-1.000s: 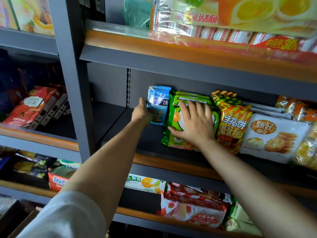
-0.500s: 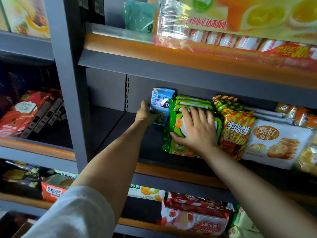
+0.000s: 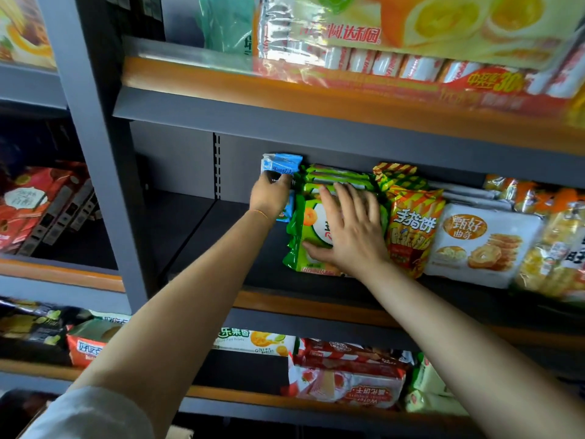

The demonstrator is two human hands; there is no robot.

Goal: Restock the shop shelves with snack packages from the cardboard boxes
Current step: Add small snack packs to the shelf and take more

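Observation:
On the middle shelf (image 3: 202, 236) a blue snack pack (image 3: 280, 163) stands upright against the back wall, left of a row of green packs (image 3: 308, 236). My left hand (image 3: 270, 193) grips the blue pack from the left, fingers curled over its front. My right hand (image 3: 348, 229) lies flat with spread fingers on the front green pack, pressing it back against the row. An orange-yellow pack (image 3: 411, 229) and a white cookie pack (image 3: 481, 245) stand to the right. No cardboard box is in view.
The left part of the middle shelf is bare dark board beside a grey upright post (image 3: 95, 153). Large packs (image 3: 395, 36) overhang the shelf above. The lower shelf holds red and white packs (image 3: 348, 378); red boxes (image 3: 38, 210) fill the left bay.
My left hand has moved up the blue pack and now curls over its front. My right hand stays flat on the green pack. The camera has tilted down slightly.

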